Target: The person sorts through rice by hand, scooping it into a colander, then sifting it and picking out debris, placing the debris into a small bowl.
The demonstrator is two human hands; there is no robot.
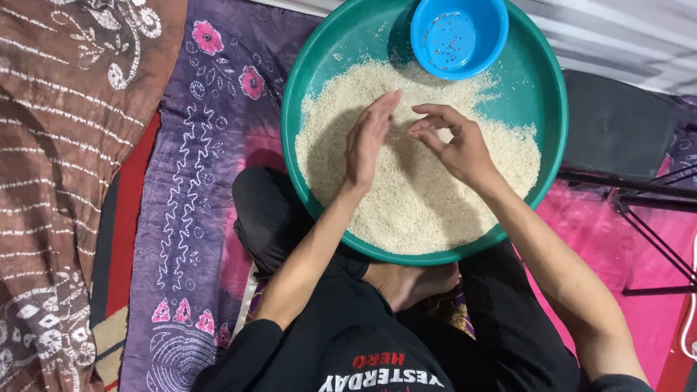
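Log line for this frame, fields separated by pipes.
left hand flat on rice | right hand pinching over rice | rice in green tray | blue bowl at the tray's far edge

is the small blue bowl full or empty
Nearly empty. The blue bowl sits upright in the green tray, and its bare bottom shows with only a few dark specks, while the rice lies spread across the tray.
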